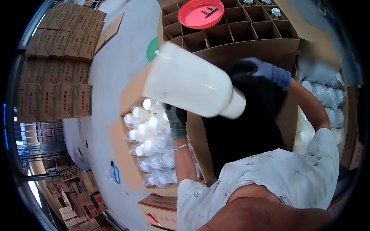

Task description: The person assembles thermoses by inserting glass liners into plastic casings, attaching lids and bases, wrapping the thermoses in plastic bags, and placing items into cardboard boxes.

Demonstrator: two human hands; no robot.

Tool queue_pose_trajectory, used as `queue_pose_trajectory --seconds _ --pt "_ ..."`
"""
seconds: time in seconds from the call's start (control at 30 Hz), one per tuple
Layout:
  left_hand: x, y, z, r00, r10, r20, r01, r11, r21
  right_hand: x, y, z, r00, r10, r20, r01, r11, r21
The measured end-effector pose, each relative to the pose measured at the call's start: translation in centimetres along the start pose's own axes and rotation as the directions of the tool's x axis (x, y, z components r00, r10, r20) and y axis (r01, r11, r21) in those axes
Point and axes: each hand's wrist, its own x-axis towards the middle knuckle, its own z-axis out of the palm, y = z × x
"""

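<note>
A large white bottle (192, 81) with a white cap (234, 104) is held up close to the camera, tilted with its cap toward the lower right. My left hand (176, 119), in a grey glove, grips it from below and behind; the bottle hides most of those fingers. Beside the bottle's right side is my right hand (262, 72), in a blue-grey and black glove. Its fingers are dark and smeared, and whether they touch the bottle I cannot tell. Under my left forearm, a cardboard box (131, 169) holds several white bottles (148, 127) in clear plastic.
Ahead is a divided carton (246, 43) with a few clear-capped bottles (276, 12) and a red tray (189, 17) holding small dark pieces. A green basin (151, 50) sits behind the bottle. Wrapped bottles (323, 94) fill a box at right. Stacked cartons (58, 73) stand left.
</note>
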Motion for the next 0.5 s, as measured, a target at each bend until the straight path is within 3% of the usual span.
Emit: queue_pose_trajectory --seconds 0.03,0.1,0.13,0.17,0.2,0.27,0.3,0.37,0.47,0.5 --pt "-0.3 1.6 0.3 0.972 -0.224 0.066 0.231 0.879 -0.418 0.1 -0.9 -0.2 0.997 0.033 -0.065 -0.025 0.992 0.128" --pt "-1.5 2.6 1.5 0.945 -0.268 0.190 0.328 0.770 -0.548 0.9 -4.3 -0.3 0.974 0.134 -0.182 -0.056 0.923 0.380" --pt "-2.1 3.1 2.1 0.924 -0.287 0.251 0.382 0.705 -0.597 1.2 -5.4 0.7 0.972 0.105 -0.208 0.000 0.892 0.452" --pt "-3.4 0.6 3.2 0.939 -0.197 0.282 0.316 0.817 -0.481 1.5 -5.5 1.0 0.978 0.078 -0.192 0.010 0.907 0.420" --pt "-0.8 4.8 2.7 0.934 0.007 0.357 0.187 0.843 -0.505 1.5 -5.4 1.5 0.982 0.060 -0.177 0.014 0.919 0.394" --pt "-0.5 7.8 1.8 0.922 -0.096 0.376 0.314 0.754 -0.577 1.4 -5.4 2.2 0.985 0.019 -0.169 0.035 0.950 0.311" --pt "-0.3 7.8 1.4 0.921 -0.060 0.385 0.291 0.763 -0.577 1.2 -5.0 2.1 0.986 0.019 -0.164 0.032 0.953 0.302" --pt "1.3 7.5 0.4 0.909 0.120 0.399 0.127 0.833 -0.539 1.5 -4.2 1.8 0.988 -0.002 -0.152 0.045 0.959 0.279" --pt "5.8 10.2 -0.5 0.835 0.395 0.383 -0.253 0.893 -0.371 2.1 -5.3 0.9 0.986 -0.006 -0.164 0.048 0.966 0.256" --pt "7.2 11.8 -1.1 0.803 0.334 0.494 -0.197 0.931 -0.308 2.2 -5.4 0.4 0.985 0.014 -0.171 0.030 0.966 0.256"
